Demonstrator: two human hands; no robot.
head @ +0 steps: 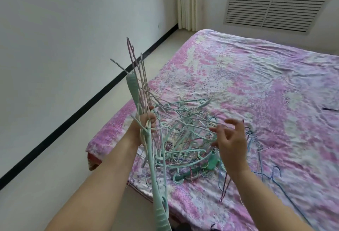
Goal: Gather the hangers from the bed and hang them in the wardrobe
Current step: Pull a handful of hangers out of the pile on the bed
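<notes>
- Head view: the left hand [148, 120] gripped a bundle of hangers [145, 102], fingers curled round their necks, held upright at the bed's near corner.
- The right hand [231, 137] hovered with fingers spread, holding nothing, over the tangled pile of hangers [185, 135] on the bed [256, 84].
- The hangers looked light, thin, stiff and snag-prone; best taken by the hooks.
- No wardrobe or container was visible.

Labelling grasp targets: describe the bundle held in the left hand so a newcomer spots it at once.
Start at the bed with the pink floral sheet, then its near-left corner, where a tangled pile of hangers lies. Just left of the pile, the left hand grips a bundle of hangers. Unlike the flat pile, the bundle stands upright, with a wide mint plastic hanger in front.
</notes>
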